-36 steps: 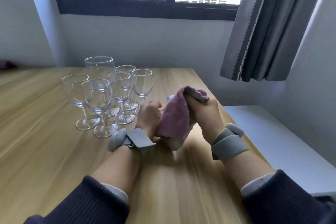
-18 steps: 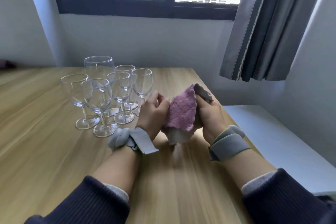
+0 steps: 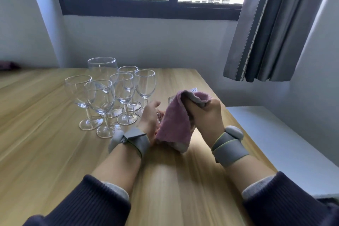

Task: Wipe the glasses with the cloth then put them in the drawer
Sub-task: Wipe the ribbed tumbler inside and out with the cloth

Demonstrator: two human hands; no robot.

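The cloth (image 3: 174,121) has been swung leftward over the glass (image 3: 159,115), gripped by the right hand (image 3: 205,115); the glass is held by the left hand (image 3: 149,117).

sleeves (image 3: 88,202): dark navy ribbed | cuffs: grey | wristbands (image 3: 229,149): grey

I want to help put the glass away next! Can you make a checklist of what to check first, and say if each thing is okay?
1. Left hand holds the glass: ok, its fingers curl round the stem end.
2. Right hand holds the cloth: ok, the cloth is draped over the glass.
3. Glass wiped all over: cannot tell, the cloth hides most of it.
4. Other glasses standing safely on the table: ok, six upright, left of the hands.
5. Drawer open and ready: cannot tell, no drawer is in view.
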